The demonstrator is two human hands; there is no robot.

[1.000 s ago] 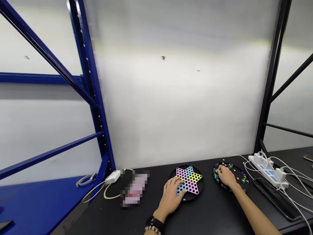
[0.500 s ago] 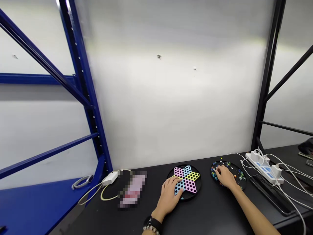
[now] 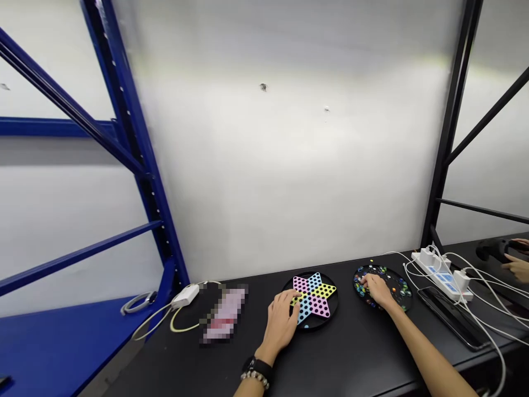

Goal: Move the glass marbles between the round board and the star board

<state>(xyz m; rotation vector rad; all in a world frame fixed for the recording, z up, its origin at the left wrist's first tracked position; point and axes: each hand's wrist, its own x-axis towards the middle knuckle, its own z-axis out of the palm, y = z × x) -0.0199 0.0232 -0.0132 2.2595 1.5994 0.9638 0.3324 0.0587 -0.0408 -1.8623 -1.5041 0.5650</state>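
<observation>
Pink, blue, yellow 6-pointed star board (image 3: 316, 295), black-holed; left fingers (image 3: 285, 298) slightly spread, right fingers (image 3: 368, 280) curled, pinch unclear

1. Left hand (image 3: 281, 320) hides part of Chinese checkers board (image 3: 319, 306).
2. Right hand (image 3: 378, 289) among marbles (image 3: 404, 288): grip too small to tell.
3. Pinkish item (image 3: 226, 316): pixelated.
4. Co-worker's hand (image 3: 519, 268): cut off at right edge.

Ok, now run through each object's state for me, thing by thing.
Chinese checkers board: flat, visible star holes look unfilled
Round black tray: uncovered, marbles scattered inside
Power strip: chargers plugged in
Black phone-like device: lying flat, face dark
White adapter: cord attached
Gray cable: coiled
Pixelated pinkish item: state unclear
</observation>
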